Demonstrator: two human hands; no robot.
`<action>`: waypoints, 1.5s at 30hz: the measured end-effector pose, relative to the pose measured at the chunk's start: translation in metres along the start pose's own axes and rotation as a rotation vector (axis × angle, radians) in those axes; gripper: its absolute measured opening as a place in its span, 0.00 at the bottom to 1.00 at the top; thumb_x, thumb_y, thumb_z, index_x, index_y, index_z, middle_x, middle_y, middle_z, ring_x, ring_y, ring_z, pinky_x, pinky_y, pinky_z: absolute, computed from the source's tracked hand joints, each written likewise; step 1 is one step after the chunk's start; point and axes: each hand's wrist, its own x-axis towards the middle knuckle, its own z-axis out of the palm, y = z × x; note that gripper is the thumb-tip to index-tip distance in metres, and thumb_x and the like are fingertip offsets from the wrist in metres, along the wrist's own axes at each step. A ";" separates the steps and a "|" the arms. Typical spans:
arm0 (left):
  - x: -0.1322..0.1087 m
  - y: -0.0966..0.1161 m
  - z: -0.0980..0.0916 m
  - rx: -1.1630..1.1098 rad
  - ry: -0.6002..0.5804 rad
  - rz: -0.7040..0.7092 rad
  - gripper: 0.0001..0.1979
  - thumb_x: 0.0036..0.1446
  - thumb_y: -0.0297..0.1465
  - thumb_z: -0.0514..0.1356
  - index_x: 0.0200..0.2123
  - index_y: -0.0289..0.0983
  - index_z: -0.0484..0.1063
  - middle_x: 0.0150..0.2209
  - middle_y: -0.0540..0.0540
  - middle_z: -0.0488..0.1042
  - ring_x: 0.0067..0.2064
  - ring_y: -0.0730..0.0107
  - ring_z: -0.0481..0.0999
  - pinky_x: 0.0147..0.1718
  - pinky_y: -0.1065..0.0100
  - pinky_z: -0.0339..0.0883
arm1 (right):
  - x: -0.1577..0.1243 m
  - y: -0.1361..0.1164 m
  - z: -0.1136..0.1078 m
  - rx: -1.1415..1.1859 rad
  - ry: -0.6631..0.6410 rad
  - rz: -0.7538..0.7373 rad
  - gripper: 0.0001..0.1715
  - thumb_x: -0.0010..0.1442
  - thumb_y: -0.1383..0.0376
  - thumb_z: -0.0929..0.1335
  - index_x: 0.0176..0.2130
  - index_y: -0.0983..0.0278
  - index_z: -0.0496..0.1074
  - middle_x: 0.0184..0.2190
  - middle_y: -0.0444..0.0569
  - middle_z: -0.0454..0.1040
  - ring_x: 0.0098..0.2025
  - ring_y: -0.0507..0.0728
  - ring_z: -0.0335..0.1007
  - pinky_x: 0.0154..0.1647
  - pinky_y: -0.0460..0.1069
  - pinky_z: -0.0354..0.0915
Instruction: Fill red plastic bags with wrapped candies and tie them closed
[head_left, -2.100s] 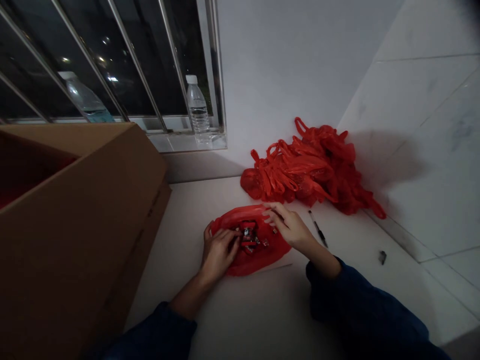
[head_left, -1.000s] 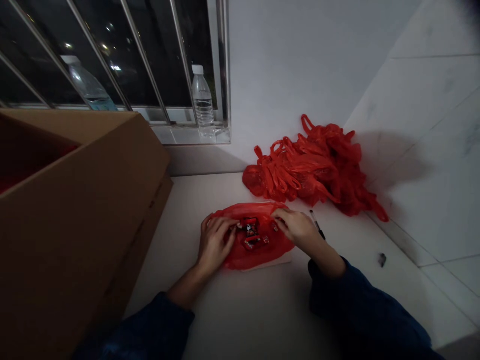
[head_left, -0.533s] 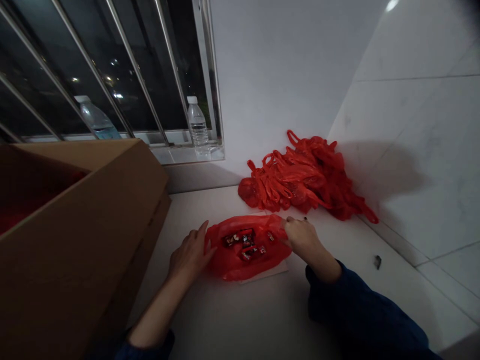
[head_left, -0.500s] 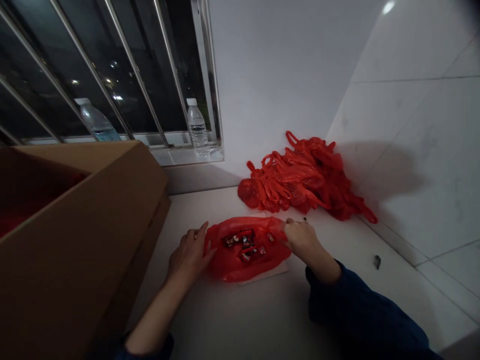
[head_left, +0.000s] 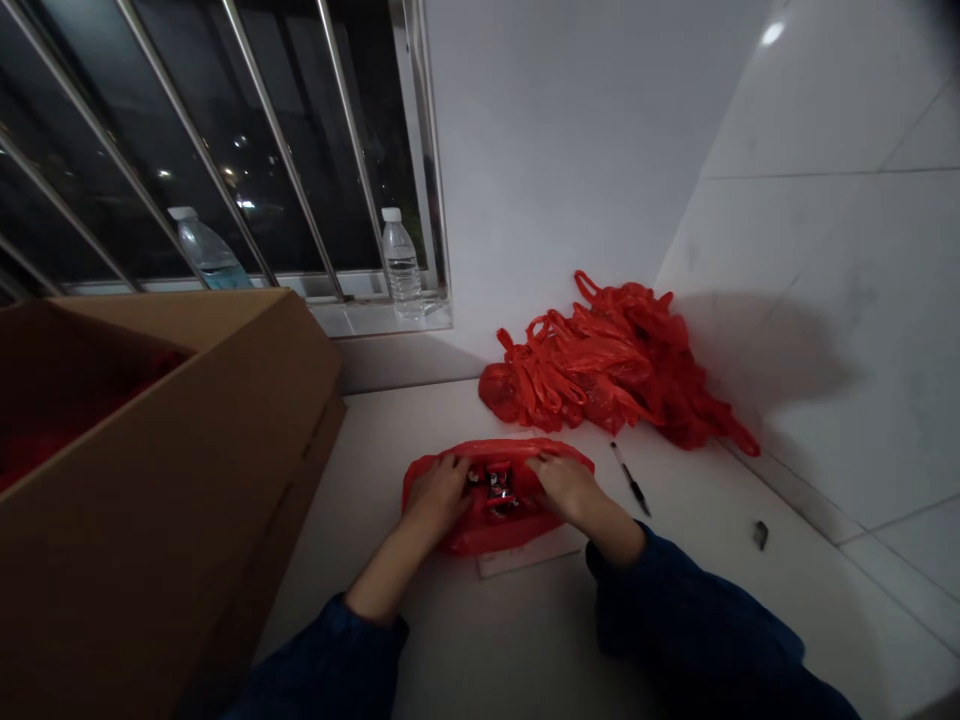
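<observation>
A red plastic bag lies spread open on the white surface, with several small dark wrapped packets at its middle. My left hand reaches into the bag from the left, fingers stretched along the left side of the packets. From the right, my right hand is also inside, its fingers slightly bent and apart from the thumb. Neither hand visibly grips anything; some fingertips are hidden by the bag and packets. A pale flat sheet shows under the bag's front edge.
A heap of red plastic bags lies against the wall. An open cardboard box with red contents stands at left. Right of the bag are a pen and a small dark object. Bottles stand by the barred window.
Both hands have moved inward from the bag's sides to the packets in the middle. The right hand has let go of the bag's edge. The pen now shows more fully.
</observation>
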 end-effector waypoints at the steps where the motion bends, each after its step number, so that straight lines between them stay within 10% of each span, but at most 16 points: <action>1: -0.002 -0.003 -0.001 -0.004 -0.008 -0.004 0.18 0.50 0.24 0.64 0.46 0.43 0.72 0.46 0.42 0.77 0.46 0.56 0.77 0.39 0.63 0.69 | 0.000 0.002 -0.001 -0.007 0.000 0.011 0.18 0.55 0.71 0.69 0.47 0.66 0.73 0.46 0.56 0.77 0.45 0.63 0.75 0.39 0.49 0.66; 11: -0.023 -0.014 -0.064 0.145 -0.085 -0.155 0.07 0.59 0.33 0.58 0.40 0.44 0.75 0.39 0.46 0.78 0.40 0.56 0.79 0.31 0.65 0.65 | -0.013 0.013 -0.032 -0.149 0.060 0.226 0.13 0.63 0.66 0.65 0.48 0.64 0.70 0.46 0.58 0.76 0.42 0.63 0.76 0.31 0.50 0.62; 19: -0.022 -0.008 -0.065 0.202 -0.183 -0.440 0.24 0.54 0.38 0.64 0.52 0.36 0.66 0.51 0.34 0.71 0.45 0.47 0.77 0.35 0.59 0.69 | -0.016 0.015 -0.028 -0.149 -0.006 0.252 0.07 0.61 0.69 0.66 0.39 0.65 0.74 0.36 0.57 0.79 0.39 0.63 0.77 0.31 0.49 0.62; 24: -0.034 -0.021 -0.080 0.084 -0.282 -0.448 0.18 0.55 0.34 0.60 0.49 0.35 0.67 0.36 0.40 0.78 0.40 0.50 0.79 0.33 0.61 0.67 | -0.030 0.029 -0.059 0.173 0.409 0.047 0.08 0.63 0.59 0.65 0.36 0.61 0.70 0.41 0.50 0.74 0.36 0.56 0.73 0.33 0.49 0.64; 29: -0.045 -0.006 -0.110 -0.313 0.120 -0.144 0.20 0.61 0.35 0.57 0.57 0.44 0.62 0.38 0.48 0.76 0.37 0.66 0.77 0.32 0.69 0.68 | -0.043 0.025 -0.078 0.766 0.853 -0.163 0.08 0.60 0.60 0.69 0.33 0.60 0.68 0.53 0.53 0.69 0.55 0.62 0.67 0.56 0.56 0.62; 36: -0.034 0.030 -0.116 -0.756 0.697 0.023 0.09 0.61 0.29 0.61 0.45 0.41 0.71 0.43 0.48 0.73 0.44 0.70 0.75 0.38 0.72 0.73 | -0.032 -0.011 -0.075 1.489 0.669 -0.315 0.07 0.65 0.60 0.65 0.43 0.58 0.68 0.45 0.48 0.75 0.49 0.58 0.72 0.55 0.57 0.66; 41: -0.022 0.056 -0.109 -0.865 0.642 0.199 0.11 0.61 0.25 0.61 0.46 0.41 0.71 0.42 0.49 0.75 0.42 0.73 0.76 0.41 0.73 0.72 | -0.022 -0.043 -0.067 1.075 0.618 -0.401 0.32 0.54 0.61 0.74 0.56 0.58 0.63 0.49 0.51 0.69 0.53 0.61 0.67 0.55 0.57 0.65; 45: -0.015 0.060 -0.099 -0.924 0.533 0.340 0.14 0.61 0.26 0.61 0.50 0.42 0.69 0.47 0.46 0.73 0.49 0.67 0.74 0.50 0.65 0.68 | -0.014 -0.050 -0.058 0.962 0.679 -0.393 0.11 0.63 0.63 0.67 0.47 0.59 0.72 0.48 0.51 0.66 0.53 0.59 0.66 0.54 0.56 0.65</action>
